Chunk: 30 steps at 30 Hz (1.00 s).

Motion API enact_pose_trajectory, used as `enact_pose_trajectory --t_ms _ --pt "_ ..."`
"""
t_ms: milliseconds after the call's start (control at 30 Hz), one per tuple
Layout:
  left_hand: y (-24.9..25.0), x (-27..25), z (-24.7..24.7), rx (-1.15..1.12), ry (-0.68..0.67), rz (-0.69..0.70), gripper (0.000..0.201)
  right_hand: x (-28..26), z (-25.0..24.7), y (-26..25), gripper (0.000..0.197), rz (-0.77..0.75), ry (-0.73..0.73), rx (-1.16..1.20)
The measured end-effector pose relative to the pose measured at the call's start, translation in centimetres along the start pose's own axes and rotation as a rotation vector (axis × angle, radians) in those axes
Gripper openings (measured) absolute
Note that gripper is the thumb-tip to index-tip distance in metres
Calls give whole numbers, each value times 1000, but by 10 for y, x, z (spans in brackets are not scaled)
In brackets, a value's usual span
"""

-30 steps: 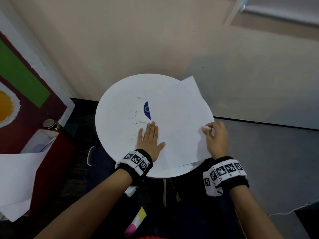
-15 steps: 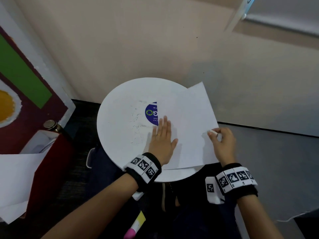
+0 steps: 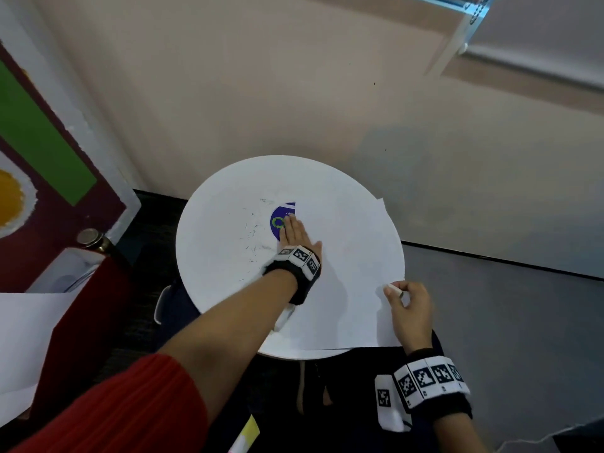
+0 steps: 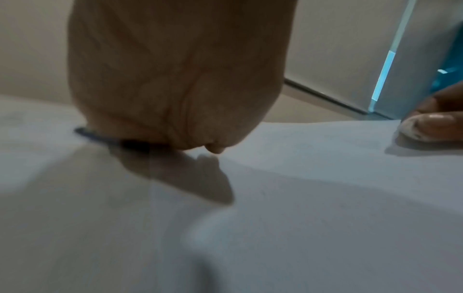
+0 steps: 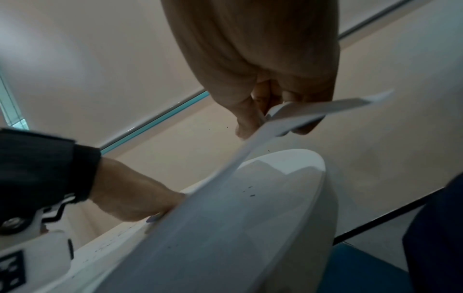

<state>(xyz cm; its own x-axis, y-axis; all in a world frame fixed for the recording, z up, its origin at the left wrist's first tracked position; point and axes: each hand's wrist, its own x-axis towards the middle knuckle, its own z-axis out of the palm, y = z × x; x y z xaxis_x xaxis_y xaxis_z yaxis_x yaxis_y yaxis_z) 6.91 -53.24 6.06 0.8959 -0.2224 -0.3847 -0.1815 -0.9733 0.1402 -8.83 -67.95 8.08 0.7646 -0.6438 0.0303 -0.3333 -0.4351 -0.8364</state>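
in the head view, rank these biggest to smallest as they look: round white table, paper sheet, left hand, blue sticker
1. round white table
2. paper sheet
3. left hand
4. blue sticker, partly hidden under the sheet, so its rank is unsure

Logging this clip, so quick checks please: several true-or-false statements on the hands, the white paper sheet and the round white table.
1. The left hand lies flat on the white paper sheet. True.
2. The right hand rests open on the round white table. False: it pinches the sheet's edge.
3. The sheet partly covers the round blue sticker. True.
4. The sheet lies wholly within the table's rim. False: its near right corner overhangs.
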Motion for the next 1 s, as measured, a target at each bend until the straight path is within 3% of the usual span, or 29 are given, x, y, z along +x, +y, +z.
enact_pose_trajectory --t_ms 33,100,167,200,233,333,367,500,633,733,833,1000 --pt "6 0 -4 25 20 47 67 1 0 0 6 -7 -5 -2" --pt "19 -4 -4 69 28 326 61 1 0 1 6 -9 -8 -2" --pt "21 -9 5 93 -90 589 57 -1 1 4 6 0 -12 2" --pt "18 -6 9 133 -124 613 56 -3 1 6 6 6 -14 5" --pt "13 -2 9 163 -117 558 57 -3 2 8 6 11 -15 7" --pt "-1 7 -1 154 -32 174 66 -5 8 12 8 39 -1 4" --pt "-4 4 -5 158 -16 121 68 -4 10 13 9 51 2 0" --pt "-10 -41 3 158 -63 343 68 4 21 14 11 133 -35 -7" --pt "-20 -91 38 194 -237 353 70 14 31 11 14 206 -19 -286" --pt "-18 -101 56 171 -171 360 71 19 36 -3 12 78 6 -410" --pt "-13 -97 64 152 -124 377 71 26 44 -12 10 -94 -111 -352" --pt "-8 -93 62 132 -97 374 72 38 49 -7 13 38 -204 -283"
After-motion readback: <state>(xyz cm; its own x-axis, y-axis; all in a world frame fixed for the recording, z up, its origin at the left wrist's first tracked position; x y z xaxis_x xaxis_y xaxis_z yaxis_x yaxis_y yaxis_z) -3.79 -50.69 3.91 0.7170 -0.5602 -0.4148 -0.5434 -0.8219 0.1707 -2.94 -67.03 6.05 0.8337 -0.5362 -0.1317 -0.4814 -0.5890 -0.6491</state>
